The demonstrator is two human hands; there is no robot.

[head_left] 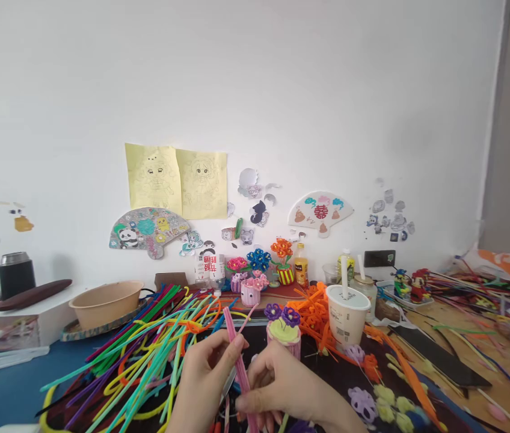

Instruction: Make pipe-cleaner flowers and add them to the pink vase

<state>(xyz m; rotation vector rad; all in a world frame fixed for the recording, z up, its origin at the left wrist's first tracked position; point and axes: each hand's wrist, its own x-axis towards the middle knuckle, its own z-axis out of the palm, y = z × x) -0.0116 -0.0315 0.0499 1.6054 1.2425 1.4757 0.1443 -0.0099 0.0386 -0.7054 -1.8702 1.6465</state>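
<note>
A bundle of pink pipe cleaners [240, 373] runs upright and slightly tilted between both hands at the lower centre. My left hand [210, 373] pinches its upper part between thumb and fingers. Lower down, my right hand [277, 385] has its thumb and fingers closed round the same bundle. One thin pink strand [248, 316] sticks out to the upper right. Just behind my right hand stands a small pink pot [284, 337] with a pale yellow top and purple flowers. Something metallic shows partly between the hands, mostly hidden.
Loose colourful pipe cleaners [147, 349] spread across the left. A lidded paper cup [347, 316] with a straw and an orange pile [316, 319] stand right of centre. Farther right lies a black phone [439, 356]. A beige bowl [106, 304] sits at the left; flower pots line the wall.
</note>
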